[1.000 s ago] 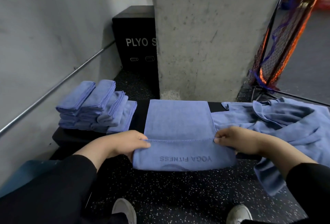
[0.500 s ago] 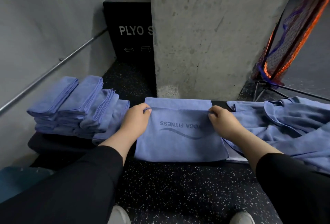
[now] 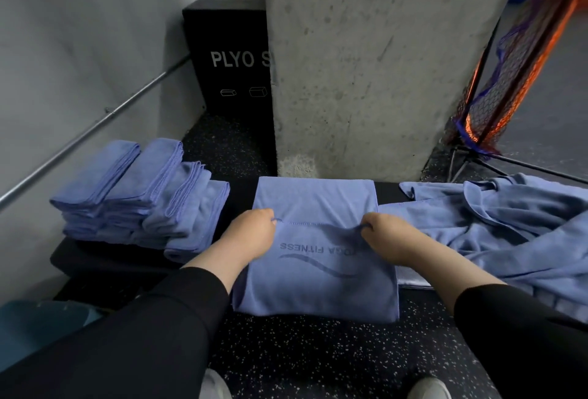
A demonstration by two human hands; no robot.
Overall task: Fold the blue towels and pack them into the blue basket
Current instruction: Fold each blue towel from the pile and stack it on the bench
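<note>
I see the blue towel (image 3: 318, 284) lying across the black counter (image 3: 386, 190), its near part draped over the front edge. Its printed side faces up, with "YOGA FITNESS" reading upside down to me above a wavy line. My left hand (image 3: 251, 233) pinches the left end of the towel's hemmed edge, fingers curled round the cloth. My right hand (image 3: 386, 236) pinches the right end of the same hem, fingers also curled on it, and the fabric bunches a little there. The hem lies roughly midway across the towel, over the layer beneath.

To the left on the counter sits a stack of folded blue towels (image 3: 136, 198), near my left hand but apart from it. To the right lies a loose heap of unfolded towels (image 3: 509, 226), touching the right side of the one I hold. Behind stands a concrete pillar (image 3: 366, 64), with a black plyo box (image 3: 229, 55) beside it. I cannot make out the blue basket.
</note>
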